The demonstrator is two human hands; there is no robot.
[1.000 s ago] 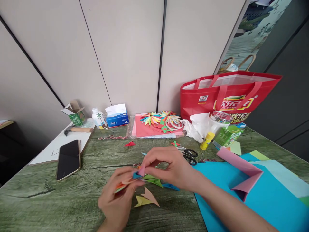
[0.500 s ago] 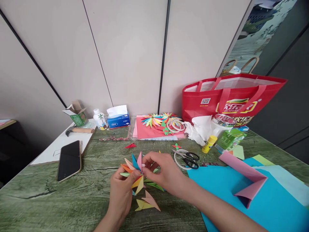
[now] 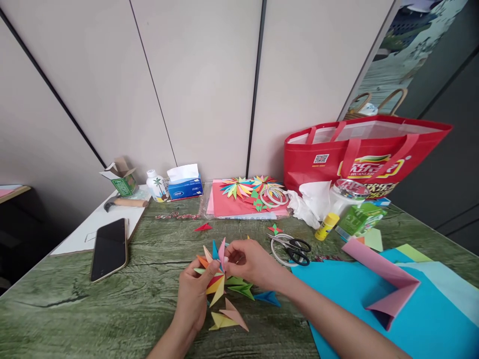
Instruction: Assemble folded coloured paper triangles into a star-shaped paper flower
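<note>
A multicoloured folded-paper fan (image 3: 216,289) is held up over the table between both hands. My left hand (image 3: 195,286) pinches its left side, thumb on the front near the centre. My right hand (image 3: 249,262) has its fingers closed at the pink point (image 3: 222,250) on the fan's right side. Just below lie a yellow folded piece (image 3: 221,321) and a peach one (image 3: 235,315). Green folded pieces (image 3: 241,288) and a blue one (image 3: 268,298) rest under and beside my right hand.
Scissors (image 3: 295,250) lie over a white ring right of centre. Farther right are blue paper (image 3: 348,299), folded pink paper (image 3: 381,264) and a glue stick (image 3: 327,226). Behind stand a red bag (image 3: 318,169) and tissue box (image 3: 185,188). A phone (image 3: 110,249) and hammer (image 3: 129,202) lie left.
Both hands and the fan have shifted slightly right. My right hand's fingers have moved a little at the pink point. The blue piece beside my right hand has come into sight.
</note>
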